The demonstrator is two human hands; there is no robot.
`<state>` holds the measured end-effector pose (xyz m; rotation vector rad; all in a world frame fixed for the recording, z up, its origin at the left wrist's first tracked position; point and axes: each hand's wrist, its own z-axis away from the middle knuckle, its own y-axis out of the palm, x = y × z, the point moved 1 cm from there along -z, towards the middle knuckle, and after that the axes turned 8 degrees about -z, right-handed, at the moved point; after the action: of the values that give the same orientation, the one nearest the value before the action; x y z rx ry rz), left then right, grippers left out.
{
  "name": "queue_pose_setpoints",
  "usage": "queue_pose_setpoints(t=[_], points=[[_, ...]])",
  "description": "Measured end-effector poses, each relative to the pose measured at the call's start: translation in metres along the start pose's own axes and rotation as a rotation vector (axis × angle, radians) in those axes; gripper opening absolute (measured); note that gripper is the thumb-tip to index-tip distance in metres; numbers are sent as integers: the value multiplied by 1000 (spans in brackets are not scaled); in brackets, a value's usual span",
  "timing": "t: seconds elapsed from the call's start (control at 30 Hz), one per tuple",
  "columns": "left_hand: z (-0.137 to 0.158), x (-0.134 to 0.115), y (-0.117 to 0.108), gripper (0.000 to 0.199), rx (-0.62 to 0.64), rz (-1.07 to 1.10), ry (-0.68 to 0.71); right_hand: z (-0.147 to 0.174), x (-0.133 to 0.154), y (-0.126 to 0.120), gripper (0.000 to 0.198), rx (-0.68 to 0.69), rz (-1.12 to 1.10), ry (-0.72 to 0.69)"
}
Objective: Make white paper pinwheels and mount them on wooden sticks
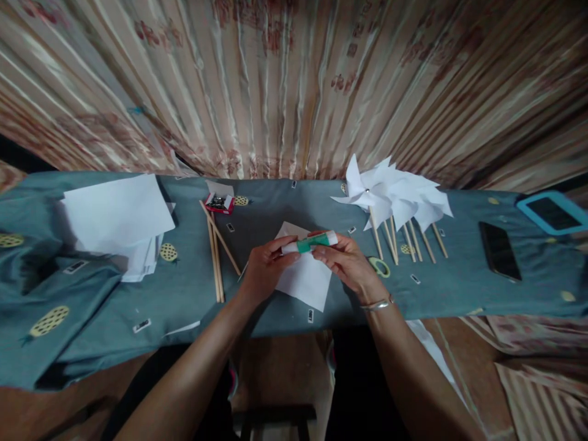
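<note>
While my left hand (261,266) pinches the white left end of a glue stick (304,245), my right hand (344,260) has its fingers closed around the other end, so both hands are narrow and holding the same green-banded tube. Looking down from my head, I have it level above the far part of a square sheet (305,282), which lies turned at an angle on the table (271,321). I cannot tell whether the cap is seated, as my fingers cover part of the tube.

Taking that square sheet as my mark, I see three wooden sticks (215,263) left of it, one lying across the other two. Beyond them, to its far left, sits an open small red box (219,202) with shiny bits inside, and farther left of the sheet is a loose pile of white paper (119,208). To the sheet's right, near my wrist, are pale green loop handles (379,266). White pinwheels (395,190) overlap in a row to its far right, their sticks pointing toward me. Well to the sheet's right lie a dark phone (500,251) and, past that, a blue-framed tablet (554,211).
</note>
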<state>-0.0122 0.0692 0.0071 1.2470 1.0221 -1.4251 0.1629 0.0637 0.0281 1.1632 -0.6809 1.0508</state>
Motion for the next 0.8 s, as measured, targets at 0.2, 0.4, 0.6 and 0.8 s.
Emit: queue_pose_setpoints(t=[0.2, 0.4, 0.6, 0.8], points=[[-3, 1, 0, 43, 8, -55, -20, -2, -5, -1, 34, -48, -71, -22], [-1, 4, -20, 46, -65, -298, 56, 2, -6, -18, 36, -205, -92, -34], [-10, 10, -53, 30, -190, -946, 358, 4, -11, -17, 36, -215, -59, -50], [-15, 17, -61, 39, -139, -1141, 391, 3, -12, -17, 38, -218, 20, -73]])
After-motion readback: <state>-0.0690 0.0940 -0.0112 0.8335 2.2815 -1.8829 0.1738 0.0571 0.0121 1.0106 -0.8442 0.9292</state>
